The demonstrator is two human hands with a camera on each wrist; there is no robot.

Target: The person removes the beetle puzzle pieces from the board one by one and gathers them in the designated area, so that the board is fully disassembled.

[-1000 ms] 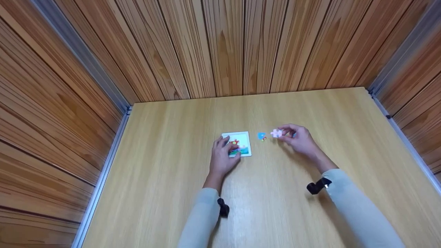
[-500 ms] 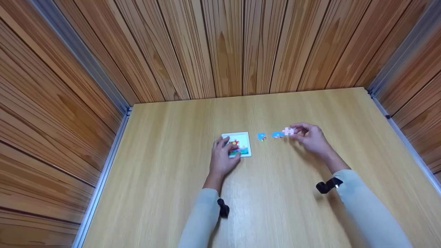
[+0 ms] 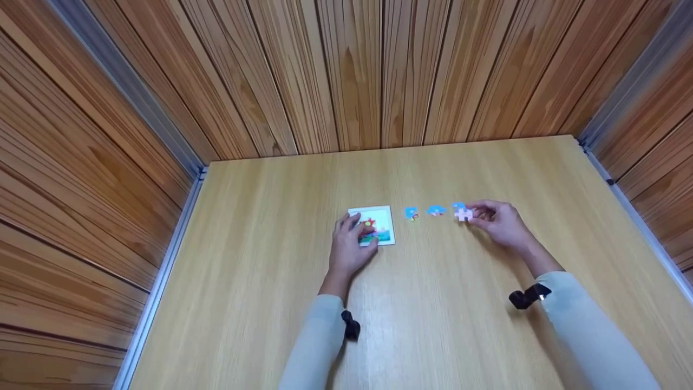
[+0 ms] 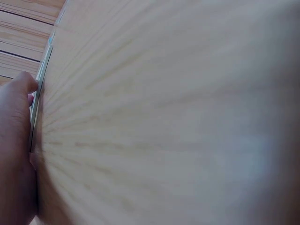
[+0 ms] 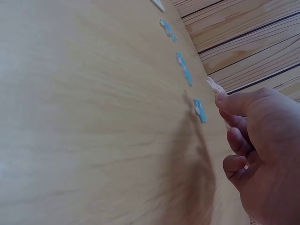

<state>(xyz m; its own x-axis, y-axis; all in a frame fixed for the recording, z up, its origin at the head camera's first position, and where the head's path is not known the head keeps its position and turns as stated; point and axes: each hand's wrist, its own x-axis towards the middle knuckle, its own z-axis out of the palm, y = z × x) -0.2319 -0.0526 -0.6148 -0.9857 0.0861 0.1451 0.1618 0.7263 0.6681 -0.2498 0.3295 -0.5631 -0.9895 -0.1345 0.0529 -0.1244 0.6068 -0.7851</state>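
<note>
A small square puzzle board [image 3: 381, 215] with a pale frame lies on the table, with a red, green and blue picture partly covered by fingers. The left hand [image 3: 349, 252] holds its near-left corner, the thumb at the near edge. To its right, my right hand [image 3: 501, 223] pinches a pale pink jigsaw piece [image 3: 463, 214] between thumb and fingers. The right wrist view shows this piece [image 5: 215, 86] raised above the table. Beneath and left of it lie a blue piece [image 3: 458, 205], a second blue piece [image 3: 436, 210] and a third blue piece [image 3: 411, 213], in a row.
The light wooden table [image 3: 433, 336] meets a wood-panelled back wall [image 3: 357, 76]. Panelled walls with metal edge rails stand at left and right. Each sleeve carries a black wrist camera, such as the right one [image 3: 529, 296].
The right hand has moved right with the pink piece, past the middle blue piece to the rightmost one, so more blue pieces show. The left hand and the board have stayed in place.
</note>
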